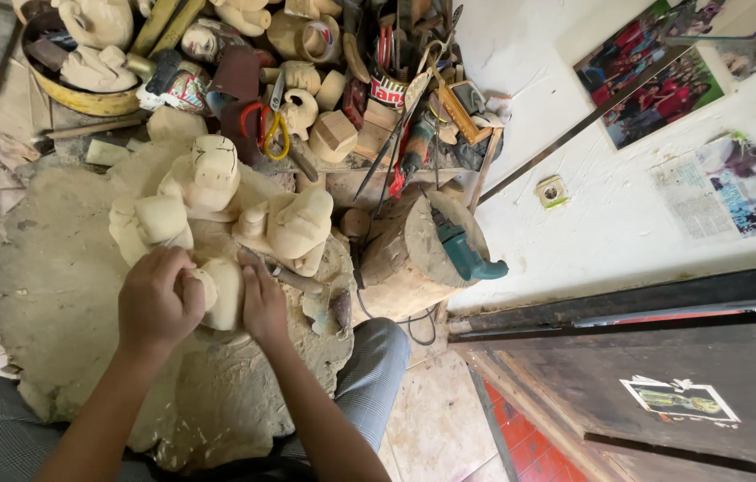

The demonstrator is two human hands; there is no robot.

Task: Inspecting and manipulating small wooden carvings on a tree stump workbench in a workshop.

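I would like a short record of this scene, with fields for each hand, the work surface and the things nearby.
left hand: closed around a pale wooden carving
right hand: resting flat against the same carving's side
work surface: large rough wooden stump
on stump: unfinished pale figures
behind: cluttered shelf with scissors
right: teal power tool on a log

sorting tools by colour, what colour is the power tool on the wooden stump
Teal-green body with a dark front, seen in the head view: power tool on the stump.
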